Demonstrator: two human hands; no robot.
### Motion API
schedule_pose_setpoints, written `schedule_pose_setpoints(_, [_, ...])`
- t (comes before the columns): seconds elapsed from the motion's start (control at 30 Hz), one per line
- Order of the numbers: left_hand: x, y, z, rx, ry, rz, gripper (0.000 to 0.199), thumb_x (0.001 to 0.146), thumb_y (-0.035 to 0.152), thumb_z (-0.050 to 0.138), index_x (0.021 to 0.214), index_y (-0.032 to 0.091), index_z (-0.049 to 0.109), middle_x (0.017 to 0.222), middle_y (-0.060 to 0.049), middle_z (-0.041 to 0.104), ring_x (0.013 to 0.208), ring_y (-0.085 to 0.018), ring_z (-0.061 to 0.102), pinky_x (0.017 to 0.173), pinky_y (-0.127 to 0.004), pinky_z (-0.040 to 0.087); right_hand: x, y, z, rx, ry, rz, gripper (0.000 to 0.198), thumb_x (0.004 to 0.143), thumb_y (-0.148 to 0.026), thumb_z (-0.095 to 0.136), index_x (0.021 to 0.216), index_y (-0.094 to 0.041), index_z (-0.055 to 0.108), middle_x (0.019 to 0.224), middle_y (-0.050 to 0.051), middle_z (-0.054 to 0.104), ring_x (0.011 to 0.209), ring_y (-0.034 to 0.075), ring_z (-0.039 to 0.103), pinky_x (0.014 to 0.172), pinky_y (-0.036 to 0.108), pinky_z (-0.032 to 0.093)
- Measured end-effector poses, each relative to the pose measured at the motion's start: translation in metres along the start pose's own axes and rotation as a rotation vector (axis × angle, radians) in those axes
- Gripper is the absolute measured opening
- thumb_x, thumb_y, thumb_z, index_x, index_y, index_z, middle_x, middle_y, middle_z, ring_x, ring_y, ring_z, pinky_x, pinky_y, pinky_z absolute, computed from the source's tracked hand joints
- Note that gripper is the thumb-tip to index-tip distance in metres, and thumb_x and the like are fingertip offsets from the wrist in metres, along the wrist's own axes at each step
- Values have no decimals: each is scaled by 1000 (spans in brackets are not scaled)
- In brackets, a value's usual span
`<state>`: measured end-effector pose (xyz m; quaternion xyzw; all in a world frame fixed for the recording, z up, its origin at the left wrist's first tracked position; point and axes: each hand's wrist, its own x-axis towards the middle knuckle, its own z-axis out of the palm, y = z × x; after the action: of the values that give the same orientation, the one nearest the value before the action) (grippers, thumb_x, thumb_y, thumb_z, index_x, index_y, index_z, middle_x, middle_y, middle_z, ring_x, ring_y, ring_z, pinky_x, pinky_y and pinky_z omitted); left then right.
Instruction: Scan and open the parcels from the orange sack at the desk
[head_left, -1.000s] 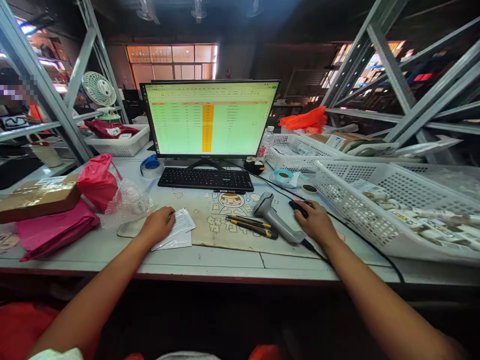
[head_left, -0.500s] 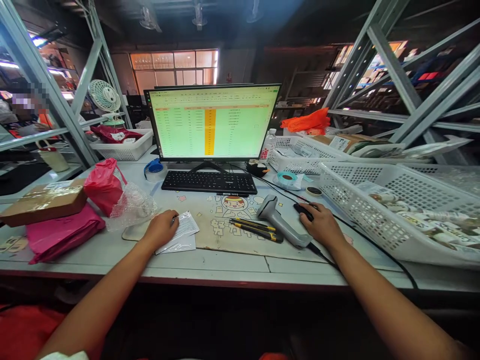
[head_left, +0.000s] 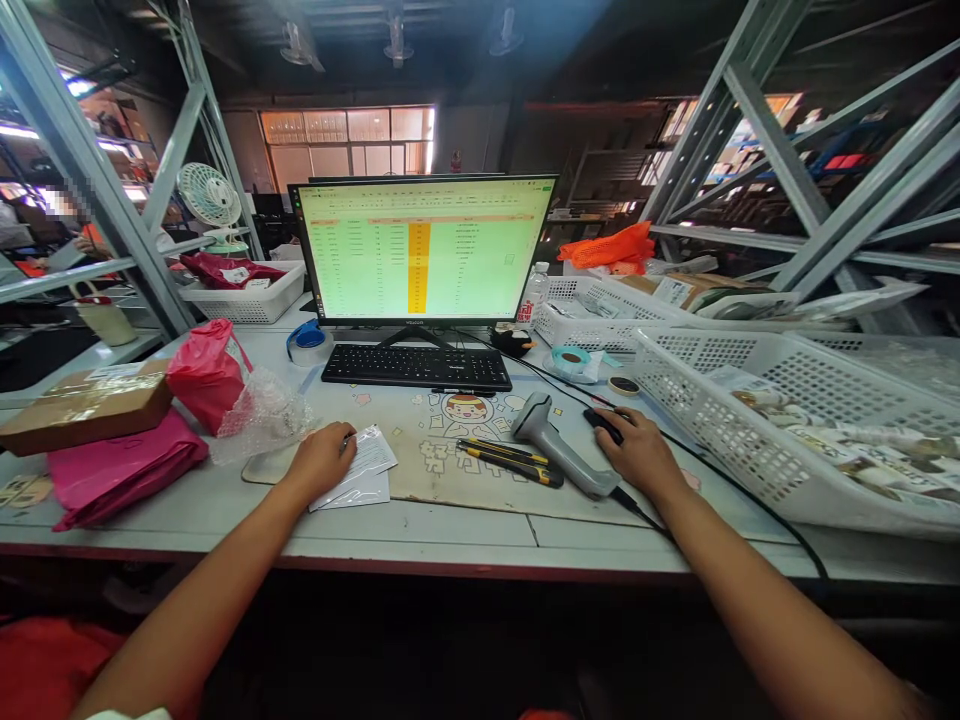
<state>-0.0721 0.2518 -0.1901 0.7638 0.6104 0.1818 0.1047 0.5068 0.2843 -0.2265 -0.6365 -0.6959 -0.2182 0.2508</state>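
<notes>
My left hand [head_left: 324, 462] rests on the desk with curled fingers, at the left edge of some white paper slips [head_left: 369, 468]. A small dark end of something shows at its thumb and fingertips; I cannot make out what it is. My right hand [head_left: 637, 452] is wrapped over a black computer mouse [head_left: 604, 426]. Between the hands, a grey barcode scanner [head_left: 564, 452] lies beside black-and-yellow utility knives [head_left: 511, 462] on a cartoon desk mat [head_left: 420, 420]. Behind them are a black keyboard [head_left: 416, 369] and a monitor [head_left: 480, 255] showing a spreadsheet with an orange column.
On the left lie a cardboard box [head_left: 90, 405], pink parcels [head_left: 127, 470] and bubble wrap [head_left: 266, 415]. A white basket [head_left: 720, 430] of wrapped goods stands at the right, with tape rolls [head_left: 571, 360] nearby. Metal frames [head_left: 780, 160] rise on both sides, and the scanner's cable crosses the mat.
The camera view has shifted slightly. A small box outline on the spreadsheet looks larger now. Both hands keep their places.
</notes>
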Motion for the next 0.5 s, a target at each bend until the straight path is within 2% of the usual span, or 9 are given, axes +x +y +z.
schedule_pose_setpoints(0.4, [0, -1, 3, 1, 10, 8, 32, 103, 31, 42, 118, 21, 68, 120, -9, 74, 110, -32, 69, 97, -44, 51, -1, 2, 3, -6, 10, -14, 50, 100, -42, 44, 130, -16, 74, 127, 17, 64, 114, 34, 65, 106, 52, 54])
schedule_pose_setpoints(0.5, [1, -3, 2, -2, 130, 55, 33, 101, 31, 45, 125, 18, 64, 123, -14, 69, 112, -34, 66, 98, -48, 52, -1, 2, 3, -1, 19, -18, 49, 100, -42, 45, 130, -16, 74, 127, 17, 64, 114, 34, 65, 106, 52, 54])
